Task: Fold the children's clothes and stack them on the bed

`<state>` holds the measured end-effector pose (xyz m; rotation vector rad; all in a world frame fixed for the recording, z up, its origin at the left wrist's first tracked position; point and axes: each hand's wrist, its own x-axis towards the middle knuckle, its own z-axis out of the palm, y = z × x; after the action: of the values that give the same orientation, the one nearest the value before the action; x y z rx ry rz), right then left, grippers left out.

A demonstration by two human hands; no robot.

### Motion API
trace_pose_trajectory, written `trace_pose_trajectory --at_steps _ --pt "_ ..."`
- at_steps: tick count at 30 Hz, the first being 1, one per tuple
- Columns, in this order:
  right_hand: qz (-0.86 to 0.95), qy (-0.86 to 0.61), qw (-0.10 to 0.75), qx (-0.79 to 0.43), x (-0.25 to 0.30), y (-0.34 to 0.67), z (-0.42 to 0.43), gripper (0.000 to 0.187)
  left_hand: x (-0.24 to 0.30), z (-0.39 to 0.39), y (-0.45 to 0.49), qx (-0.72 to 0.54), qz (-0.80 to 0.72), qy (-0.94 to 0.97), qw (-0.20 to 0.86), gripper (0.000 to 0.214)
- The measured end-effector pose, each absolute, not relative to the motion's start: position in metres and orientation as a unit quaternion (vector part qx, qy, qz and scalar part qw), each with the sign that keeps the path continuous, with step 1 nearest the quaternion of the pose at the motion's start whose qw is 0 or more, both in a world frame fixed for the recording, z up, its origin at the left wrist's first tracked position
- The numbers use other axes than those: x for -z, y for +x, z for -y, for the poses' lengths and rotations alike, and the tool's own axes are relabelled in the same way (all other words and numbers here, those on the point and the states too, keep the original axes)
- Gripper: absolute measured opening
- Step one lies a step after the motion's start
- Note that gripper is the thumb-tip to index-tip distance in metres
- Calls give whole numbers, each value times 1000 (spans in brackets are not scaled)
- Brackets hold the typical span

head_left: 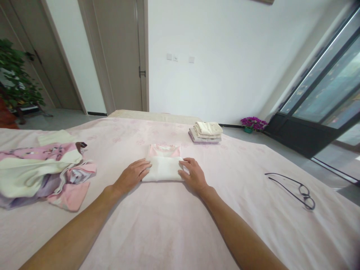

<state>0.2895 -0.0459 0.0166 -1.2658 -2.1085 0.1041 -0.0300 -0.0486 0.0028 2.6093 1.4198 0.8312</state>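
A white garment with pink shoulders and a pale neckline [163, 170], likely a child's top, lies folded over itself on the pink bed cover [157, 221]. On its left edge rests my left hand [134, 174], fingers laid out over the cloth and fingertips touching it. My right hand [194, 174] is at the opposite edge, with thumb and forefinger apart and their tips on the fabric. Both hands appear to rest on the cloth rather than grip it. The garment's underside is hidden.
To the left is a loose heap of clothes [39, 172] in white, pink and lilac. Behind the right hand stands a neat stack of folded clothes [206, 132]. Eyeglasses [304, 195] lie at the right. Beyond the bed are purple flowers [253, 123] and a door [118, 56].
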Motion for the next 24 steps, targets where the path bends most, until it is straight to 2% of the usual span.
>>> trace_pose_trajectory --at_steps 5,8,10,15,20,24 --pt "898 -342 278 -18 -22 300 55 52 -9 59 -40 -179 -450 874 42 57" --pt "901 -351 257 0 -19 299 54 43 -12 63 -41 -168 -453 874 49 70" --pt "897 -363 251 10 -17 297 51 34 -12 62 -40 -178 -455 871 40 66" --pt "885 -372 279 -4 -20 294 49 26 -13 61 -34 -245 -432 868 8 39" --pt "888 -342 302 -68 -31 297 63 19 -18 73 -35 -302 -390 869 40 32" --pt "898 -325 282 -93 -31 298 66 43 -24 80 -35 -259 -382 882 97 29"
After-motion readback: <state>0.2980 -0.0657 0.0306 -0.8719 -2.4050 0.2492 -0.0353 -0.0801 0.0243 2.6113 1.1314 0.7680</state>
